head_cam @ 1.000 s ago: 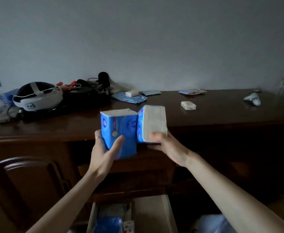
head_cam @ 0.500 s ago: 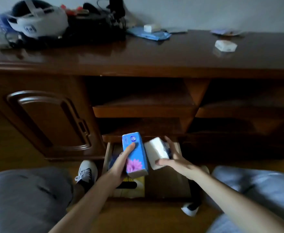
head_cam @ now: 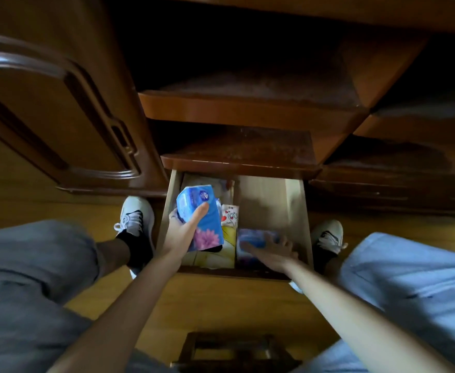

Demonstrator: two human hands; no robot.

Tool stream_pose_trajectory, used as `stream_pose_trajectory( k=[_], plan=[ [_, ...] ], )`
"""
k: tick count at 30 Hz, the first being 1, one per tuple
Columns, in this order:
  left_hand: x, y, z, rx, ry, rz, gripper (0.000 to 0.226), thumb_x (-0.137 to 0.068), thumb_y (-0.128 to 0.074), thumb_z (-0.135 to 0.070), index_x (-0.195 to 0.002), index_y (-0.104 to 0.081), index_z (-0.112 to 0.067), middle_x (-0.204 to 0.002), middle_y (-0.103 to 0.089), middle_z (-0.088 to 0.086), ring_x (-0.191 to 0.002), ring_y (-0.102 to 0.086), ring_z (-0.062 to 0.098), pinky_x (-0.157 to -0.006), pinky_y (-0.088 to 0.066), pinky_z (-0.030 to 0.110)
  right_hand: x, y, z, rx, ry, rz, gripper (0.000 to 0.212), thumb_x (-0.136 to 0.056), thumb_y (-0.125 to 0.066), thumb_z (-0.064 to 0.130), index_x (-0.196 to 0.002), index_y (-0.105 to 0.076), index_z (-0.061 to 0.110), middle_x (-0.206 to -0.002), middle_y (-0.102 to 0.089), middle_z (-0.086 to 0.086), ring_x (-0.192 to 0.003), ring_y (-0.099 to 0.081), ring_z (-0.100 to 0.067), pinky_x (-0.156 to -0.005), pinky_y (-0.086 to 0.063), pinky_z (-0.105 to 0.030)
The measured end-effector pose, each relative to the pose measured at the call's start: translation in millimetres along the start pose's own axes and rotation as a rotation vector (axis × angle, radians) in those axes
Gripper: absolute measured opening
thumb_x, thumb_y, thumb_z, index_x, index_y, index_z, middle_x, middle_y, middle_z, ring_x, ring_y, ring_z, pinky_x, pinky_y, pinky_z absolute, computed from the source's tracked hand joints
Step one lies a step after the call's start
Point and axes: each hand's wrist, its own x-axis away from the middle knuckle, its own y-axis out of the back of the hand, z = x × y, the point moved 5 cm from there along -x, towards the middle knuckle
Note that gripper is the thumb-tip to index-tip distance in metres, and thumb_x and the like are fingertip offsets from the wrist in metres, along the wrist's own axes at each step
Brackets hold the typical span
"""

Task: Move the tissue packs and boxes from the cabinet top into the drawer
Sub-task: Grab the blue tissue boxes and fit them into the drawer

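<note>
Two hands in shot, each with one pack. The left hand (head_cam: pixel 179 232) has its fingers (head_cam: pixel 200 211) wrapped around a blue plastic tissue pack with a purple flower print (head_cam: pixel 202 219), thumb across the front, held tilted above the left half of the open pale wooden drawer (head_cam: pixel 297 211). The right hand (head_cam: pixel 270 250) is down inside the drawer, fingers spread and curled over a second blue-and-purple tissue pack (head_cam: pixel 256 236) that sits low at the near right side. It's blurred, so I can't tell if that pack is still gripped or just being pressed down.

Under and beside the left fingers there's other stuff already in the drawer: one small white packet with red cartoon print (head_cam: pixel 230 215) just right of the held pack, one yellowish flat box (head_cam: pixel 221 257) below it, and something pale at the far left corner that's mostly covered, can't make it out. The far right part of the drawer, beyond the right fingers, shows bare wood.

The dark brown wooden cabinet (head_cam: pixel 59 103) fills the top; its top surface is cut off, so the counter itself isn't visible. Two open shelves (head_cam: pixel 247 109) above the drawer are dark inside. Two white sneakers (head_cam: pixel 134 214) flank the drawer on the floor, and two knees in grey-blue trousers (head_cam: pixel 27 265) crowd the bottom corners. A dark wooden frame (head_cam: pixel 234 351) at the bottom edge is partly cut off.
</note>
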Motion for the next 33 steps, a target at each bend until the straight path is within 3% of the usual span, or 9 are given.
stream_pose_trajectory(
  k=[2, 5, 9, 12, 17, 20, 25, 30, 33],
  plan=[
    [-1, -1, -1, -0.024, -0.008, -0.004, 0.085, -0.067, -0.085, -0.051, -0.135, -0.054, -0.010, -0.122, -0.071, 0.011, -0.107, -0.072, 0.028, -0.098, -0.055, 0.052, -6, -5, 5, -0.033, 0.058, 0.080, 0.094, -0.083, -0.029, 0.091, -0.160, -0.018, 0.039, -0.169, -0.006, -0.019, -0.153, -0.008, -0.046, -0.118, -0.017, -0.060],
    [-2, 0, 1, -0.047, -0.019, 0.011, 0.072, -0.074, -0.084, -0.045, -0.132, -0.057, -0.011, -0.119, -0.073, 0.009, -0.106, -0.073, 0.026, -0.096, -0.056, 0.052, -18, 15, -6, -0.165, 0.028, -0.066, 0.058, -0.103, -0.044, 0.051, -0.154, -0.036, 0.024, -0.161, -0.033, -0.017, -0.148, -0.029, -0.039, -0.114, -0.034, -0.053],
    [0, 4, 6, -0.087, 0.020, -0.033, 0.068, -0.073, -0.082, -0.049, -0.128, -0.058, -0.017, -0.115, -0.074, 0.003, -0.102, -0.074, 0.020, -0.094, -0.058, 0.047, -24, 25, -23, -0.355, 0.023, -0.039, 0.064, -0.102, -0.057, 0.020, -0.159, -0.028, 0.017, -0.157, -0.040, -0.017, -0.139, -0.046, -0.036, -0.107, -0.044, -0.046],
    [3, 3, 6, -0.117, 0.024, -0.048, 0.052, -0.075, -0.079, -0.046, -0.117, -0.059, -0.024, -0.110, -0.074, 0.001, -0.102, -0.074, 0.021, -0.089, -0.060, 0.041, -21, 5, -18, -0.286, 0.139, 0.136, 0.085, -0.092, -0.074, 0.023, -0.161, -0.025, 0.019, -0.160, -0.038, -0.010, -0.144, -0.041, -0.029, -0.113, -0.038, -0.043],
    [-2, 15, -9, -0.110, -0.019, -0.111, 0.063, -0.081, -0.082, -0.035, -0.131, -0.053, -0.009, -0.119, -0.072, 0.010, -0.102, -0.074, 0.024, -0.091, -0.059, 0.047, -33, 9, -5, 0.183, 0.260, 0.054, 0.104, -0.080, -0.080, 0.046, -0.162, -0.019, 0.027, -0.171, -0.008, -0.009, -0.155, -0.015, -0.037, -0.121, -0.024, -0.057],
    [-5, 38, -23, -0.192, -0.101, -0.250, 0.082, -0.071, -0.090, -0.042, -0.132, -0.048, -0.007, -0.119, -0.071, 0.010, -0.101, -0.073, 0.022, -0.088, -0.061, 0.044, -39, 0, 2, 0.122, 0.349, 0.184, 0.109, -0.077, -0.085, 0.044, -0.161, -0.021, 0.020, -0.163, -0.031, -0.009, -0.149, -0.032, -0.032, -0.118, -0.032, -0.054],
    [-5, 44, -8, -0.205, -0.018, -0.300, 0.083, -0.071, -0.089, -0.045, -0.135, -0.048, -0.010, -0.118, -0.070, 0.007, -0.102, -0.073, 0.022, -0.093, -0.058, 0.048, -42, 18, 7, 0.487, 0.361, -0.036, 0.100, -0.072, -0.078, 0.064, -0.154, -0.037, 0.026, -0.153, -0.038, -0.015, -0.142, -0.032, -0.037, -0.116, -0.030, -0.052],
    [-9, 36, -3, -0.247, 0.008, -0.286, 0.082, -0.075, -0.085, -0.045, -0.138, -0.048, -0.008, -0.120, -0.071, 0.008, -0.101, -0.073, 0.023, -0.091, -0.059, 0.046, -33, 21, 0, 0.229, 0.363, 0.027, 0.088, -0.066, -0.087, 0.038, -0.137, -0.037, 0.024, -0.135, -0.051, -0.005, -0.122, -0.051, -0.027, -0.095, -0.049, -0.043],
    [-12, 33, -7, -0.250, -0.010, -0.272, 0.087, -0.073, -0.085, -0.052, -0.138, -0.048, -0.008, -0.121, -0.070, 0.008, -0.103, -0.072, 0.024, -0.092, -0.059, 0.047, -18, 32, -4, 0.218, 0.438, -0.269, 0.075, -0.074, -0.084, 0.033, -0.130, -0.034, 0.022, -0.126, -0.063, -0.006, -0.110, -0.063, -0.024, -0.092, -0.052, -0.040]
  ],
)
